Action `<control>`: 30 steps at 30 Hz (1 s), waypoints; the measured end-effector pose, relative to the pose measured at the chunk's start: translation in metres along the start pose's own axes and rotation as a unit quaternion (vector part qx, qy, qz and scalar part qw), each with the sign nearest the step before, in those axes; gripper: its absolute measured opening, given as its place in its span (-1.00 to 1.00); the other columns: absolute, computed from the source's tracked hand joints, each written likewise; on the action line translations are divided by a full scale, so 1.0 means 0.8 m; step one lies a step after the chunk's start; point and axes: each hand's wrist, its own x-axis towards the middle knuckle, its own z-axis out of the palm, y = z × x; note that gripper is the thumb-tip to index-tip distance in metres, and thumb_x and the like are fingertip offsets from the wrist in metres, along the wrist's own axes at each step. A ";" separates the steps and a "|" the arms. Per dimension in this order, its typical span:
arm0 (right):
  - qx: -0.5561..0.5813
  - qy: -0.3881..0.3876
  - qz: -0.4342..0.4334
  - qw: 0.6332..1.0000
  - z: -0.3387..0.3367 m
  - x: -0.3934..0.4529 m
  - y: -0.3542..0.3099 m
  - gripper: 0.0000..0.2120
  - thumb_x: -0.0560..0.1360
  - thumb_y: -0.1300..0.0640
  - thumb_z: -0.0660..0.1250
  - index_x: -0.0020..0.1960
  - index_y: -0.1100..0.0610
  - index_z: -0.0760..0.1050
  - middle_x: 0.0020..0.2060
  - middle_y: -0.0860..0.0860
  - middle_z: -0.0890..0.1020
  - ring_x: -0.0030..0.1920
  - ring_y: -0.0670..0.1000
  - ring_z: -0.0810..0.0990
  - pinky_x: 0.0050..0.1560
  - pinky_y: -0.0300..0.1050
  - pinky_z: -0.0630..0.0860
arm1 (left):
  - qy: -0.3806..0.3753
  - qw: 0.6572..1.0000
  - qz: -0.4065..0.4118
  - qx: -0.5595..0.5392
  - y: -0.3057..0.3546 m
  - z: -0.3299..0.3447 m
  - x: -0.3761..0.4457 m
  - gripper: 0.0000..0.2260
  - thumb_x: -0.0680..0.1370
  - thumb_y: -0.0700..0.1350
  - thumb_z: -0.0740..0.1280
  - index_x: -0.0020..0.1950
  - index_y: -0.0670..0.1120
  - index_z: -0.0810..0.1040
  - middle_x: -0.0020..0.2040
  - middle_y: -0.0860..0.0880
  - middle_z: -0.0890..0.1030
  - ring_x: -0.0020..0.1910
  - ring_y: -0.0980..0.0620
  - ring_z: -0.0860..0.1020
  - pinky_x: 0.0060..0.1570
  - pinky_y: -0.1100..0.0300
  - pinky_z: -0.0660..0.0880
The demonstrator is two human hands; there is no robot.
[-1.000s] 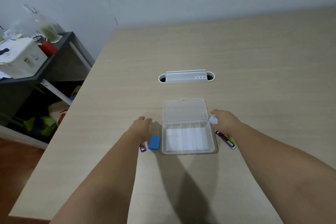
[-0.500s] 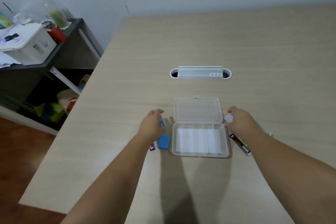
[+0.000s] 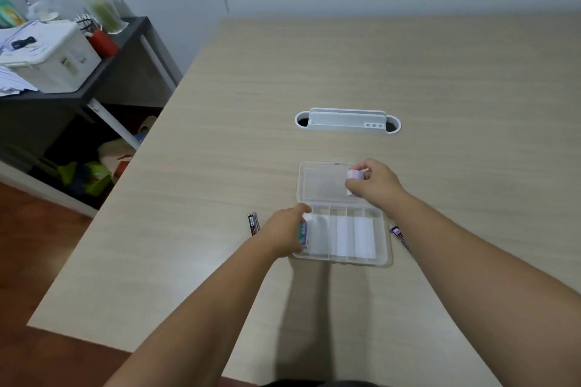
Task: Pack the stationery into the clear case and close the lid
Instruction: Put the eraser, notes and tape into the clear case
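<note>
The clear case (image 3: 382, 248) lies open on the table, its lid (image 3: 320, 181) folded flat away from me and its base split into narrow compartments. My left hand (image 3: 284, 231) is over the case's left end, shut on a small blue-and-white eraser (image 3: 302, 234). My right hand (image 3: 375, 182) hovers over the lid's right side, shut on a small pale pink-white item (image 3: 353, 176). A dark lead tube (image 3: 253, 223) lies left of the case. Another dark tube (image 3: 399, 236) lies to its right, partly hidden by my right forearm.
A white desk organiser (image 3: 347, 121) sits in the table's cable slot beyond the case. Left of the table (image 3: 220, 166) stands a dark shelf (image 3: 125, 50) with a white box (image 3: 53, 60), jars and papers. The table's left edge runs diagonally nearby.
My left hand has lifted the blue eraser from beside the case and brought it over the left compartment. My right hand has carried the pale item up over the lid.
</note>
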 end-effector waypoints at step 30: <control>-0.451 -0.101 -0.220 0.859 0.101 -0.018 0.035 -0.64 0.57 -0.05 0.14 0.32 -0.05 0.47 0.15 0.04 0.40 0.15 0.09 0.39 0.15 -0.02 0.37 | 0.095 0.981 -0.011 0.167 -0.070 -0.012 -0.007 -0.47 0.40 0.12 0.42 0.36 0.14 0.46 0.21 0.06 0.52 0.21 -0.06 0.42 0.18 0.05 0.35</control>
